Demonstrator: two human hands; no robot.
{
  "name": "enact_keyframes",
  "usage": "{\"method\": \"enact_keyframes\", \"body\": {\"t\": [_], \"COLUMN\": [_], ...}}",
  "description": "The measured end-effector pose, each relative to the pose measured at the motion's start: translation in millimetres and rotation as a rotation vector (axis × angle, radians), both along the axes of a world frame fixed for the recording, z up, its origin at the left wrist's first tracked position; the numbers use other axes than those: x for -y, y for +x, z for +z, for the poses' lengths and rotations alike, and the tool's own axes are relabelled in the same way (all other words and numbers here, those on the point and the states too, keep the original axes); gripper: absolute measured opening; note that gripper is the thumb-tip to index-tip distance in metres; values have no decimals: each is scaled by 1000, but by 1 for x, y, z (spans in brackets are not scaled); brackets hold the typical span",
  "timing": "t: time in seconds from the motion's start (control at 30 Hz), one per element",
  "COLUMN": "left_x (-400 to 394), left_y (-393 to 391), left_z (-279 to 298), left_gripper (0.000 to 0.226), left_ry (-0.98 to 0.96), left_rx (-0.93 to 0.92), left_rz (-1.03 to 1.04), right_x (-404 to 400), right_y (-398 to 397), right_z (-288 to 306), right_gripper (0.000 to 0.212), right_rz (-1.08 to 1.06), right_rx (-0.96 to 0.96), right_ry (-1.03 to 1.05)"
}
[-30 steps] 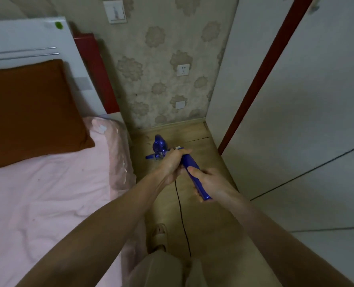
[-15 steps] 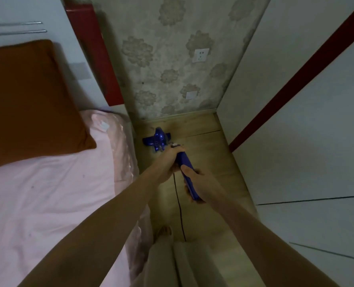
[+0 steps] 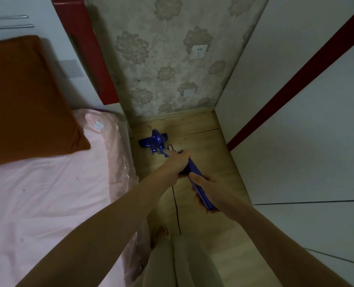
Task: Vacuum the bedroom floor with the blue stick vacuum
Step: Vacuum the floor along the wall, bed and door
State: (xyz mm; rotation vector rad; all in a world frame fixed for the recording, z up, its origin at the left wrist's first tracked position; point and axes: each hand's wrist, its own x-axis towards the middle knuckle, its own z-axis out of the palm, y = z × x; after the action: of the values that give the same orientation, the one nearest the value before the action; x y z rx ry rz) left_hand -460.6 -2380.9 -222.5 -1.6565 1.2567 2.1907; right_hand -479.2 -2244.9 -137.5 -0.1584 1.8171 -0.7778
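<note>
The blue stick vacuum [image 3: 194, 175] is seen as a glossy, deep-blue machine, slanted from the hands down to the floor. Its flat floor head [image 3: 151, 141] is set on the wooden floor [image 3: 201, 141], in the narrow strip between the bed [image 3: 48, 193] and the white wardrobe [image 3: 296, 141], near the foot of the flowered wall [image 3: 161, 59]. A rounded blue body is mounted just above the head. The straight upper handle is gripped by both hands: the left hand [image 3: 177, 165] is curled round it lower down, and the right hand [image 3: 210, 190] is wrapped round its upper end. A thin black cord [image 3: 176, 206] is hung from the handle towards the floor. A bare foot [image 3: 161, 233] is seen below it. The bed is covered with a pink sheet, and an orange-brown pillow [image 3: 27, 100] is laid at its head. A white socket [image 3: 199, 51] is fixed to the wall.
</note>
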Motion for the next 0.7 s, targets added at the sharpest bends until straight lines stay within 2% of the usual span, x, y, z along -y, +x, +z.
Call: {"method": "enact_keyframes", "body": {"t": [0.2,0.43,0.7], "left_x": [28,46,62], "left_y": [-5,6,-3], "left_z": [-6,-1,1], "left_gripper": [56,17,18], "left_ry": [-84,-130,-136], "left_rx": [29,90,59], "left_rz": [-22,-27,-73], "right_x": [33,50,65], "right_y": [1,15,8], "right_z": [-25,-25,-28], "right_gripper": [39,37,40], "right_rz": [-6,-74,-44], "right_rx": [-17,20,-16], "right_ry": [-59,-108,-110]}}
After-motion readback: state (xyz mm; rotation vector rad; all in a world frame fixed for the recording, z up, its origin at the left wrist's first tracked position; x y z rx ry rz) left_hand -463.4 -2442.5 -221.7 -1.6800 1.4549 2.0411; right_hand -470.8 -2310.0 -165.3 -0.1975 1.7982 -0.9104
